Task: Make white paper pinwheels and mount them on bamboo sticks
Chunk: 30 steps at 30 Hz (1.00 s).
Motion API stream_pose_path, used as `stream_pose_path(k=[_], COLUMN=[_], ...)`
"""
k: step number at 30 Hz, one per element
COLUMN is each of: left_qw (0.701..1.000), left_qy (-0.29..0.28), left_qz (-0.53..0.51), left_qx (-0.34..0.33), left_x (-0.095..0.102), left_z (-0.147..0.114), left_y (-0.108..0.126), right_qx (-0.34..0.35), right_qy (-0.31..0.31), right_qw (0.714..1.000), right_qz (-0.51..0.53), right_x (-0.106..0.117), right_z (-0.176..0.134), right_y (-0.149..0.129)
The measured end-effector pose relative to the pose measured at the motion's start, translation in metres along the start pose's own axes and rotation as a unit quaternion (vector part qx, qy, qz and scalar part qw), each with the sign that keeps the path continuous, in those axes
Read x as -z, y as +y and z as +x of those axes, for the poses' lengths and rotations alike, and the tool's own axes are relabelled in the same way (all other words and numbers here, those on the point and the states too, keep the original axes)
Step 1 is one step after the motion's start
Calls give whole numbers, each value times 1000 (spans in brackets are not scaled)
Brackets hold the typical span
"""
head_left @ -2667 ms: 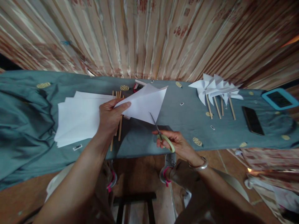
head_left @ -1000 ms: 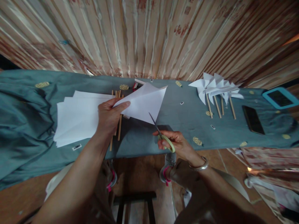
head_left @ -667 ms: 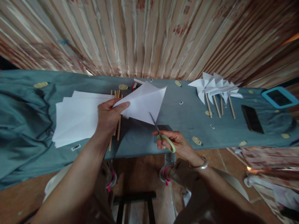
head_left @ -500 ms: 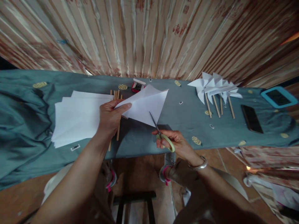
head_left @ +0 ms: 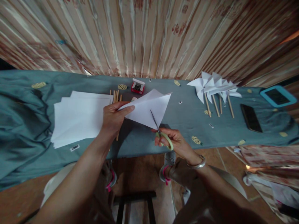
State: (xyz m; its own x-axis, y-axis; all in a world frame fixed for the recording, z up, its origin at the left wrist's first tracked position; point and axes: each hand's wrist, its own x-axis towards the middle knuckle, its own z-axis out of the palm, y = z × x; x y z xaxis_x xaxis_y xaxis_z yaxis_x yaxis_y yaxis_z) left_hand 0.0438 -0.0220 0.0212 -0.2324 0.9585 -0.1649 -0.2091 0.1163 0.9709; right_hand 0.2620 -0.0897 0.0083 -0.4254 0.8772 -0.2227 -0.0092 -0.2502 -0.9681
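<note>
My left hand (head_left: 116, 115) pinches the left corner of a white sheet of paper (head_left: 147, 109), thumb on top, and holds it above the table. Creases run across the sheet. In my right hand (head_left: 171, 140) is a pair of scissors (head_left: 166, 141) with pale green handles, my fingers through the loops. Its dark blades reach over the paper's lower edge and point up toward the middle of the sheet. Behind the paper stands an open small red box (head_left: 137, 87) with dark small things in it. Several wooden sticks (head_left: 118, 132) lie partly hidden under my left hand.
A stack of white paper (head_left: 78, 119) lies on the left of the green tablecloth (head_left: 187, 118). Several paper pinwheels (head_left: 216, 85) on sticks lie at the right. Beyond them are a black phone (head_left: 251, 118) and a blue-framed device (head_left: 277, 95). A pleated curtain (head_left: 149, 37) hangs behind.
My left hand and the paper have shifted slightly right and down, uncovering more of the red box. The scissors have moved slightly and remain at the paper's lower edge.
</note>
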Motion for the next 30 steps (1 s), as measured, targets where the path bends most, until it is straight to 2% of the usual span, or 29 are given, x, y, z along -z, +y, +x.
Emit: stream_pose_path(k=[17,30], left_qw=[999,999], left_qy=[-30,-31], left_qz=[31,30], left_qx=[9,10], left_x=[-3,-3], left_z=[-6,-6], left_y=[-1,-1], right_qx=[5,4], right_qy=[-4,-3], right_qw=[1000,1000], right_qz=[-19,-13], right_x=[-1,0], right_z=[1,0], right_y=[-5,-2])
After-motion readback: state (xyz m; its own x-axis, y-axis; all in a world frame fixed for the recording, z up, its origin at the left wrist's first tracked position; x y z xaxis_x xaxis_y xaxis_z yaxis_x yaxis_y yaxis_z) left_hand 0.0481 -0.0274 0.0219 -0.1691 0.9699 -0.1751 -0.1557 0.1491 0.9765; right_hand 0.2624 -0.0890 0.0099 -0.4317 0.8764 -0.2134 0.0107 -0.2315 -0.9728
